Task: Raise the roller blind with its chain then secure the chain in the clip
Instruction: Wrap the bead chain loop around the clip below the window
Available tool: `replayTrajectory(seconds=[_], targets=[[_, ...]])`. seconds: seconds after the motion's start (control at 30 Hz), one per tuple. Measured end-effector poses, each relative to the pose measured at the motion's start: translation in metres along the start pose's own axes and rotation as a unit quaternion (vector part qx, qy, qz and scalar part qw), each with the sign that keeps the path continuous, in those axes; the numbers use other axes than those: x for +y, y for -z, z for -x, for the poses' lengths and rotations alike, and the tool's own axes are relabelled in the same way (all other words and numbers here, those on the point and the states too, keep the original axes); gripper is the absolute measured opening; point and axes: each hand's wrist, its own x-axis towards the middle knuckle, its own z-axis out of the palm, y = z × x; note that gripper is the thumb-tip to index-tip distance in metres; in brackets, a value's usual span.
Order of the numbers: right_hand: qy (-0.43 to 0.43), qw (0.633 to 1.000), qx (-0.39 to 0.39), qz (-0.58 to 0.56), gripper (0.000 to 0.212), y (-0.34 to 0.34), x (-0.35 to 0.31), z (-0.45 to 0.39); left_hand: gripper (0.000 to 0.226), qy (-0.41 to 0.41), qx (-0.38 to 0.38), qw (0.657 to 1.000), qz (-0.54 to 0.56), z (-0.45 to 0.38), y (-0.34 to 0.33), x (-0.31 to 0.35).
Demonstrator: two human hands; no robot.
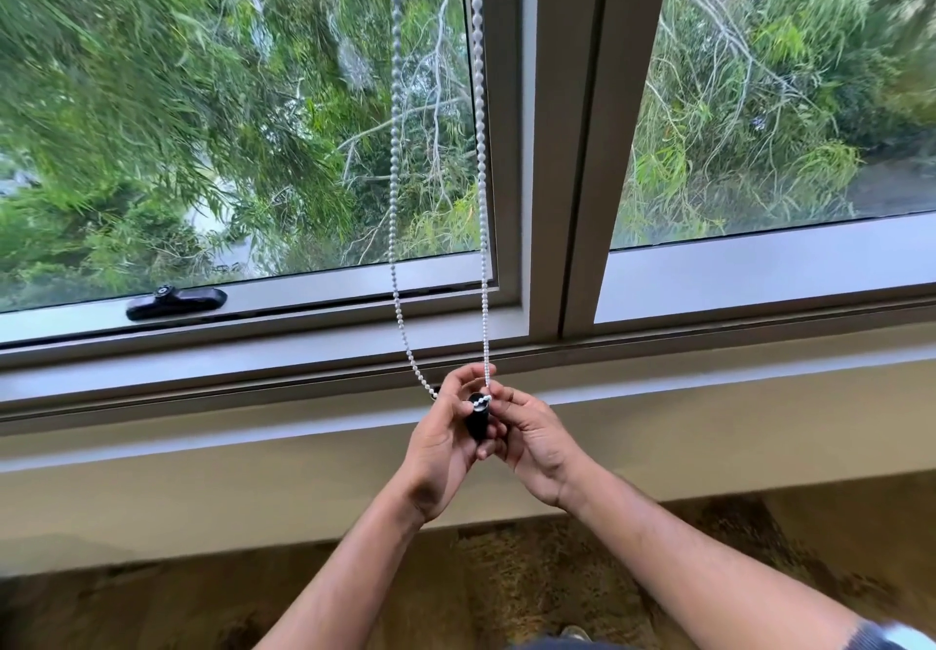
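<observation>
Chain (pixel 485 398) apparently crosses clip (pixel 477 420) between hands.

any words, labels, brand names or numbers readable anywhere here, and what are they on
None can be read.
Small black plastic clip between the left hand and right hand: no marking shows.
White beaded chain: plain beads.
Black window latch on the grey window frame: a round emblem on top, too small and blurred to read.
</observation>
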Motion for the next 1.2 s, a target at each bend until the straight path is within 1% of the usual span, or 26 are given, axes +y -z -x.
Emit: replayTrajectory(seconds=[0.07,0.13,0.23,0.3,0.4,0.47,0.5,0.57,0.63,0.67,0.7,0.73,0.8,0.87,0.97,1.07,1.2], targets=[[-0.002,1.000,0.001,0.008,0.026,-0.001,0.000,0.001,0.050,0.001,0.007,1.000,-0.028,0.003,0.001,0.001],[-0.003,1.000,-0.006,0.013,0.024,-0.002,0.001,0.001,0.048,-0.003,0.013,0.999,-0.046,0.005,0.000,0.002],[-0.013,1.000,-0.026,0.011,0.018,-0.003,0.004,0.000,0.034,-0.012,0.028,0.998,-0.052,0.008,0.001,0.003],[-0.029,0.999,-0.023,0.008,0.016,-0.001,0.007,-0.003,0.028,-0.018,0.032,0.998,-0.052,0.010,0.003,0.005],[-0.040,0.998,0.031,0.032,0.017,0.001,0.013,-0.015,0.022,-0.032,0.028,0.998,-0.053,0.014,0.008,0.007],[-0.023,0.991,0.090,0.098,0.011,0.003,0.017,-0.026,0.021,-0.043,0.040,0.996,-0.061,0.017,0.012,0.010],[-0.006,0.981,0.116,0.153,0.009,0.005,0.018,-0.031,0.021,-0.049,0.049,0.995,-0.065,0.018,0.014,0.011],[0.050,0.942,0.153,0.295,0.009,0.008,0.020,-0.041,0.021,-0.056,0.072,0.994,-0.062,0.021,0.019,0.013],[0.123,0.878,0.171,0.430,0.005,0.009,0.022,-0.049,0.022,-0.060,0.089,0.992,-0.059,0.024,0.022,0.015],[0.149,0.844,0.170,0.486,0.006,0.009,0.022,-0.053,0.023,-0.061,0.096,0.992,-0.057,0.025,0.024,0.016],[0.168,0.813,0.159,0.534,0.011,0.008,0.022,-0.056,0.024,-0.061,0.102,0.991,-0.054,0.027,0.026,0.017],[0.182,0.789,0.139,0.570,0.018,0.007,0.023,-0.059,0.025,-0.062,0.107,0.991,-0.053,0.029,0.027,0.019],[0.203,0.748,0.093,0.625,0.027,0.002,0.025,-0.065,0.025,-0.066,0.115,0.990,-0.052,0.032,0.030,0.022],[0.224,0.708,0.063,0.667,0.031,-0.003,0.029,-0.069,0.024,-0.069,0.122,0.989,-0.051,0.034,0.032,0.024],[0.249,0.665,0.041,0.703,0.033,-0.008,0.035,-0.074,0.023,-0.077,0.128,0.988,-0.046,0.035,0.035,0.025],[0.283,0.607,0.028,0.743,0.031,-0.010,0.038,-0.079,0.022,-0.086,0.123,0.988,-0.041,0.035,0.038,0.024],[0.314,0.544,0.030,0.777,0.020,-0.007,0.041,-0.079,0.021,-0.089,0.106,0.990,-0.016,0.037,0.037,0.025]])
